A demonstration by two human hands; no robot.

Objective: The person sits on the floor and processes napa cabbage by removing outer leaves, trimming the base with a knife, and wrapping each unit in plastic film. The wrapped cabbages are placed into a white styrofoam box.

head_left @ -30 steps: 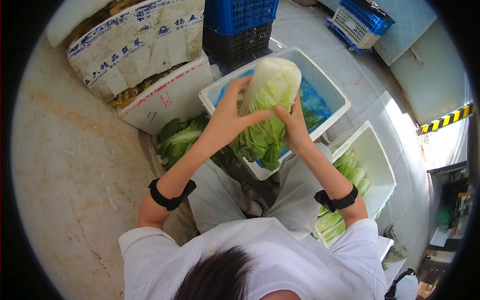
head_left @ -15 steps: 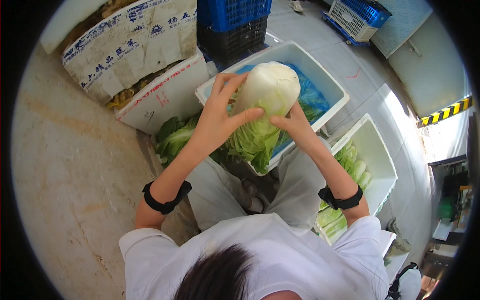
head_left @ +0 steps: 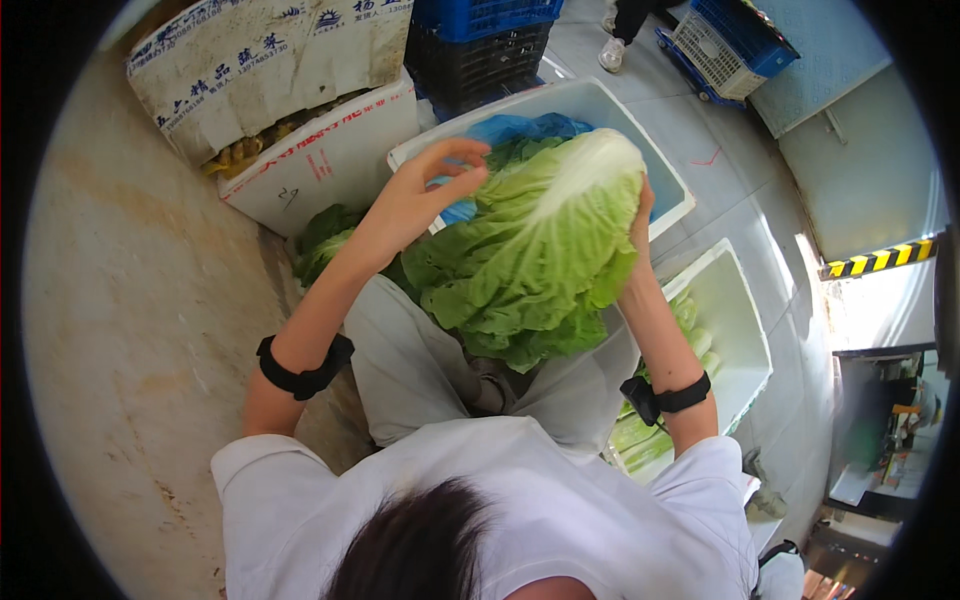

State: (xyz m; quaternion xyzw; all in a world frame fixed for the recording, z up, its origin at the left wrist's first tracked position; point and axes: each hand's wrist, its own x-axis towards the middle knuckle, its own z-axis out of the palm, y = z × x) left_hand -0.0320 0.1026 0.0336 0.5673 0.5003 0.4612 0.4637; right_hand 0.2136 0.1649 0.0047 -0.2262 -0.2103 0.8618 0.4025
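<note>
A large napa cabbage [head_left: 545, 240] with loose green outer leaves and a pale ribbed base is held up over my knees, in front of a white foam box [head_left: 668, 180]. My right hand [head_left: 642, 225] grips its right side; most of the fingers are hidden behind it. Off the cabbage's left edge, my left hand [head_left: 432, 188] has its fingers apart and holds nothing. Blue plastic film [head_left: 500, 128] and green leaves show inside the foam box behind the cabbage.
To my right, another foam box [head_left: 745, 320] contains several paler cabbages [head_left: 690, 330]. Loose leaves [head_left: 325, 240] lie by my left knee. Stained cartons [head_left: 270, 80], stacked crates [head_left: 480, 55] and a crate on a wheeled base [head_left: 715, 55] stand farther off. A person's shoe [head_left: 612, 55] shows at the top.
The cabbage has turned, so its leafy side now faces up and its leaves spread. My left hand has come off it, while my right hand stays on its side. A person's leg has appeared at top.
</note>
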